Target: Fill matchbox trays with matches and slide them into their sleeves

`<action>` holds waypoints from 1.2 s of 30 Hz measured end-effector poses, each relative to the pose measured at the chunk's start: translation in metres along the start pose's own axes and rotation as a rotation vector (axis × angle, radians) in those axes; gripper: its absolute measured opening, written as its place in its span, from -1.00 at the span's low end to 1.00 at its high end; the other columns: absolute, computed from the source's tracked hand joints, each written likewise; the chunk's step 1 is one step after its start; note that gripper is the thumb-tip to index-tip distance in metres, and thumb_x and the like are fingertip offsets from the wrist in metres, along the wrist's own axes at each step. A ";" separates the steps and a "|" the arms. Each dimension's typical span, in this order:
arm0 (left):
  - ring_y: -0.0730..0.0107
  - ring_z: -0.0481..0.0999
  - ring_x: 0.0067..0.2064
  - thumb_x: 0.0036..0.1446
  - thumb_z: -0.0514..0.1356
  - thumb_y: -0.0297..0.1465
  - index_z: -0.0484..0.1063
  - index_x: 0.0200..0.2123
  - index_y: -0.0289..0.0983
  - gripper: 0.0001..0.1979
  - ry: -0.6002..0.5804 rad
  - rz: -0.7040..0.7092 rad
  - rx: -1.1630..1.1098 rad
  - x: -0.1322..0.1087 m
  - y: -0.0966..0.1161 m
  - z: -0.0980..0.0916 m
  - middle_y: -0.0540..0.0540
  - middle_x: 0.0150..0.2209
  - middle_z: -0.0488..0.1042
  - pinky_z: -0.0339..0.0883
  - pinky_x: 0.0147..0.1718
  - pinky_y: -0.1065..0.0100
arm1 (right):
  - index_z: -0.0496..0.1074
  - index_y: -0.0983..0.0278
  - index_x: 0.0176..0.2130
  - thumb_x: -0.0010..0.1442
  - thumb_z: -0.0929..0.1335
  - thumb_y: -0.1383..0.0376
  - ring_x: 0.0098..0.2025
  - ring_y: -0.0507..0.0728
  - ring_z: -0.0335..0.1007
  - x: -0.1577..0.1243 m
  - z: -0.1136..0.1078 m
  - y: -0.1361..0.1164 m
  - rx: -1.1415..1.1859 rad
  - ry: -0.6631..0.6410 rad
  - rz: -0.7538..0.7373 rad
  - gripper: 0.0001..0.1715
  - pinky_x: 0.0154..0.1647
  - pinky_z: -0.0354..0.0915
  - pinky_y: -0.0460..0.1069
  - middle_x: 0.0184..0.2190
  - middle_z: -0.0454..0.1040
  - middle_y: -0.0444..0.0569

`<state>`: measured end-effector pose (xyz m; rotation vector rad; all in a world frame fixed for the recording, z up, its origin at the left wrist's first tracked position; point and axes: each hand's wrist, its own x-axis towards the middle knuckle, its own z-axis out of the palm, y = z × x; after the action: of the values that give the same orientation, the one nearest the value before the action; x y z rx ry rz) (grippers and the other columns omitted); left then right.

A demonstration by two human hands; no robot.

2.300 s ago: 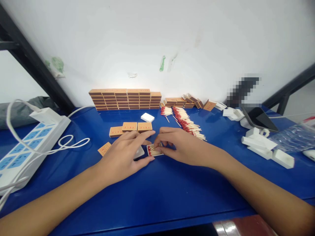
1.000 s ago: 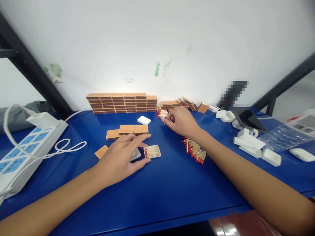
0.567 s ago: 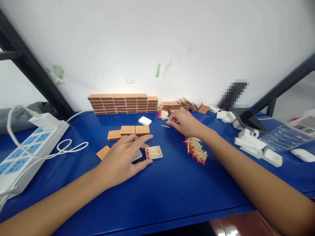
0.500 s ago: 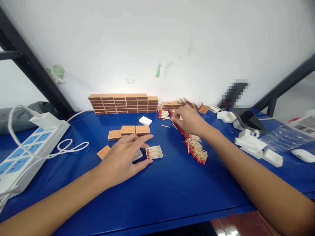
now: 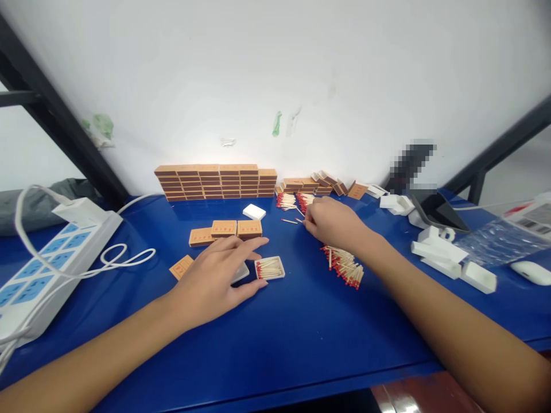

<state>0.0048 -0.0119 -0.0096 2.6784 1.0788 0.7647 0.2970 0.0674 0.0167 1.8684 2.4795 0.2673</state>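
Observation:
My left hand (image 5: 215, 275) lies flat on the blue table (image 5: 275, 344), fingers spread, over a white box part, its fingertips beside an open white tray of red-tipped matches (image 5: 270, 268). My right hand (image 5: 329, 221) is farther back, its fingers curled down onto the long heap of loose matches (image 5: 342, 264); what the fingertips pinch is hidden. A few single matches (image 5: 289, 221) lie just left of that hand. Three orange matchboxes (image 5: 226, 230) sit in a row behind my left hand.
A wall of stacked orange matchboxes (image 5: 215, 181) stands against the white wall, with more loose boxes (image 5: 318, 182) to its right. A white power strip (image 5: 47, 252) with cables lies at the left. White trays (image 5: 451, 258) and a plastic bag (image 5: 499, 238) lie at the right.
My right hand left the filled tray, reached back to the match heap and now sits a little nearer on it with fingers curled. My left hand has stayed put.

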 end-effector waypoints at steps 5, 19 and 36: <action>0.12 0.57 0.05 0.33 0.37 -0.25 0.20 0.39 -0.07 -0.34 0.010 0.021 -0.007 0.000 -0.001 0.000 -0.02 0.01 0.66 0.50 0.07 0.07 | 0.56 0.34 -0.25 0.42 0.29 0.36 0.00 0.32 0.48 0.004 0.002 -0.009 0.027 -0.007 -0.032 -0.73 -0.08 0.31 0.09 -0.14 0.59 0.26; 0.13 0.58 0.05 0.33 0.36 -0.24 0.21 0.40 -0.07 -0.34 0.001 0.015 -0.023 0.000 0.000 -0.002 -0.03 0.03 0.66 0.49 0.08 0.08 | 0.53 0.33 -0.27 0.42 0.26 0.35 -0.13 0.26 0.36 0.025 0.014 0.013 0.097 0.194 -0.078 -0.70 0.00 0.22 0.11 -0.20 0.54 0.19; 0.11 0.56 0.06 0.33 0.36 -0.23 0.22 0.39 -0.11 -0.35 -0.014 0.002 -0.003 0.000 0.000 -0.001 -0.08 0.00 0.65 0.48 0.10 0.05 | 0.59 0.33 -0.16 0.31 0.34 0.40 -0.06 0.27 0.38 0.019 0.014 0.019 0.239 0.155 -0.213 -0.80 0.03 0.26 0.10 -0.18 0.52 0.15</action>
<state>0.0047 -0.0118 -0.0085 2.6789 1.0705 0.7469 0.3111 0.0919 0.0072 1.6942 2.9036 0.1180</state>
